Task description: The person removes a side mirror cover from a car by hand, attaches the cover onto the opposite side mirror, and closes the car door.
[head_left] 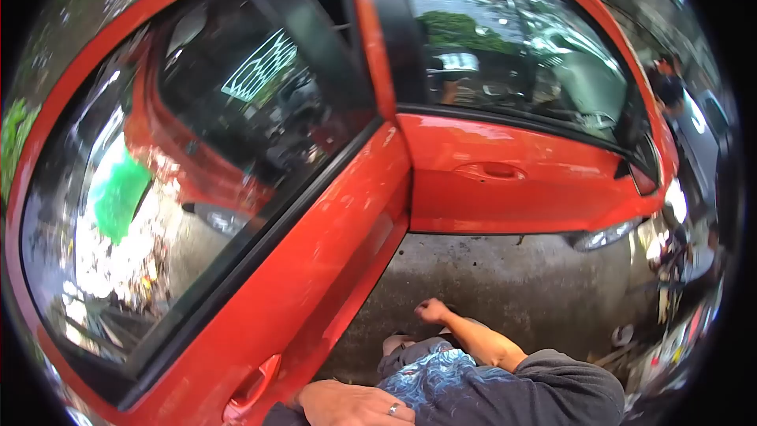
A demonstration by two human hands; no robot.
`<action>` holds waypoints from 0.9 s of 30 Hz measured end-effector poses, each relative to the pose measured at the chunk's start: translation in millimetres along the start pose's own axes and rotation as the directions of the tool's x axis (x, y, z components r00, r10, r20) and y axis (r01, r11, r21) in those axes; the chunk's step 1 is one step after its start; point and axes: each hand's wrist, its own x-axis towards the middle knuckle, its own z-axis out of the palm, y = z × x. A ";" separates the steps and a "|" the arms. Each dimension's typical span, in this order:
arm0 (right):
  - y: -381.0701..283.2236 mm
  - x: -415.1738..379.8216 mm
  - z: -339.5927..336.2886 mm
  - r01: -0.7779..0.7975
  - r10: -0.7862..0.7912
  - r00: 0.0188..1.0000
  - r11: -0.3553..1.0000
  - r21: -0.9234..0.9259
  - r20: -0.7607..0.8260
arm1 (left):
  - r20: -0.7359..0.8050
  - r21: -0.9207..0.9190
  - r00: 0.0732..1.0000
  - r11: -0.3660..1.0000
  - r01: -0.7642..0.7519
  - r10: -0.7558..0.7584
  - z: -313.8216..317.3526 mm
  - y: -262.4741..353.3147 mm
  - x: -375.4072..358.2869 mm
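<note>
While no writing is legible, left hand (355,404), ringed, rests ungripping beside glossy red car door (315,268) swung open; right hand (432,312) hangs clenched.

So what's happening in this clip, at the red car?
A person stands beside a red car whose door is swung open toward the camera. The left hand, with a ring on one finger, rests low near the door's handle, not visibly gripping it. The right hand is closed in a loose fist, held out over the concrete ground, holding nothing visible. Another person stands at the far right.
</note>
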 end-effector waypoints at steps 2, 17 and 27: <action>0.9 -8.8 1.6 0.093 -0.094 0.994 0.995 0.027 0.054 | 0.130 0.047 0.990 0.998 0.043 -0.049 -11.1 -5.4 6.3; 344.9 -197.7 -79.1 -0.409 0.575 0.785 0.761 0.503 -0.231 | 0.386 0.163 0.912 0.983 0.080 -0.138 -22.6 -202.8 196.3; 509.4 -366.4 -64.8 -0.095 0.849 0.493 0.267 0.959 -0.188 | -0.419 0.274 0.879 0.955 -0.117 0.228 40.5 -331.7 324.3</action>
